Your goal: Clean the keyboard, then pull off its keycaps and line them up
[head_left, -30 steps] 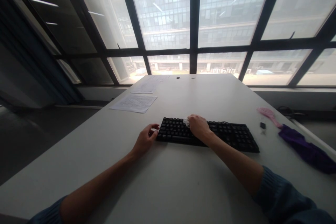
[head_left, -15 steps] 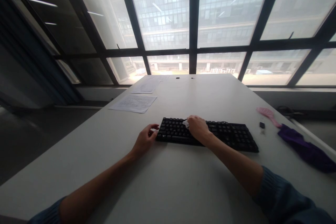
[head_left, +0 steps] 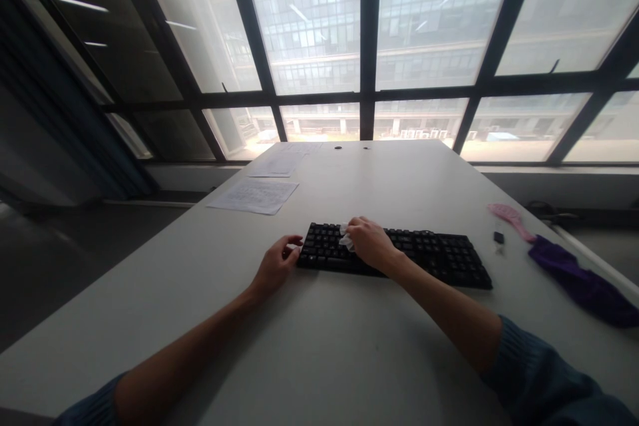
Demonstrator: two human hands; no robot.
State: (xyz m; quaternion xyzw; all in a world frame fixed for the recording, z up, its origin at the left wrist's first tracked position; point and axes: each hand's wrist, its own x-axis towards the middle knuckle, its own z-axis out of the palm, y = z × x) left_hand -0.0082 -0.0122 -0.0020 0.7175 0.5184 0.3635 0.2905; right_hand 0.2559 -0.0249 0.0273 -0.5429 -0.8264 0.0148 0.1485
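Note:
A black keyboard (head_left: 439,256) lies flat on the white table, keys up. My right hand (head_left: 372,245) is over its left-middle keys, closed around a crumpled white tissue (head_left: 345,238). The tissue pokes out on the left side of the fingers, against the keys; its rest is hidden in the hand. At the keyboard's left end, my left hand (head_left: 277,263) rests on the table with curled fingers and thumb against the edge, holding it.
Printed paper sheets (head_left: 254,196) lie on the table (head_left: 369,359) at the back left. Off to the right are a pink hairbrush (head_left: 509,215), a small dark object (head_left: 498,237) and a purple cloth item (head_left: 579,279). Large windows rise behind the table.
My right hand has shifted slightly left over the keys, and more of the tissue shows. My left hand and the keyboard stay in place.

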